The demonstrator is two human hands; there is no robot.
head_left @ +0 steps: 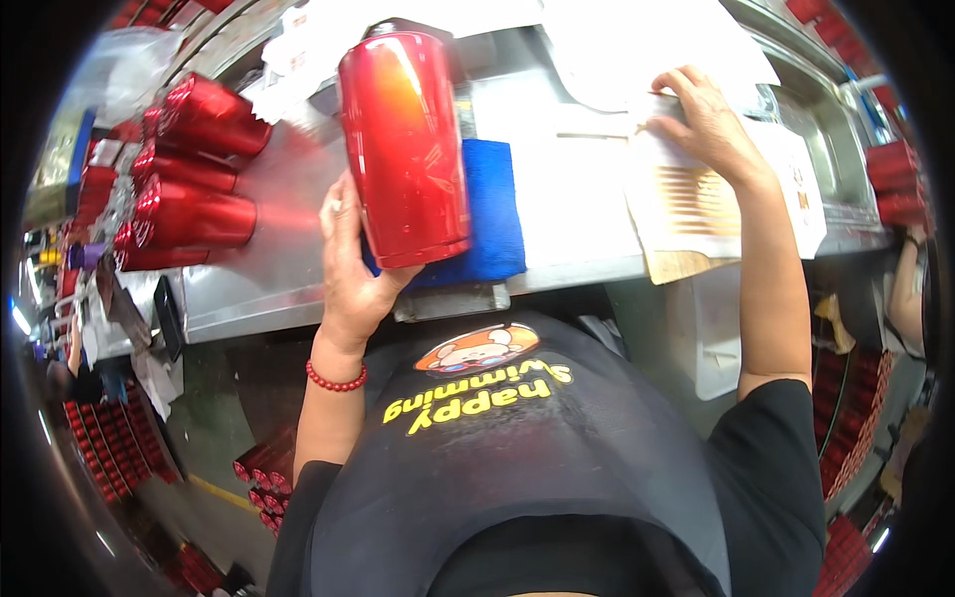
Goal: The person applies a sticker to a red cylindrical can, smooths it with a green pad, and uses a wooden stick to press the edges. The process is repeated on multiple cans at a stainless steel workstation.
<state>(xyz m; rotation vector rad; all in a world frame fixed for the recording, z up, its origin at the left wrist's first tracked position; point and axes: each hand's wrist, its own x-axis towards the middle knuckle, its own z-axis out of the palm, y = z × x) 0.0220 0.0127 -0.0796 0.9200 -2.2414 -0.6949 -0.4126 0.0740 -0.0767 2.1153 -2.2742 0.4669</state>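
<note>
A glossy red metal tumbler [406, 149] stands tilted in my left hand [350, 274], whose fingers wrap round its left side and lower end. A red bead bracelet circles that wrist. Behind the tumbler lies a folded blue cloth [493, 204] at the bench's front edge. Over to the right, my right hand [704, 124] reaches above a pale sheet with brown stripes [688, 214]. Its thumb and forefinger are curved and apart, near the sheet's far end; whether they touch it I cannot tell.
Several red tumblers [199, 214] lie on their sides at the left of the metal bench [284, 204]. White paper [587, 179] covers its middle. A metal basin [836, 149] is at the right. Below stand a translucent bin [708, 338] and racks of red tumblers [111, 448].
</note>
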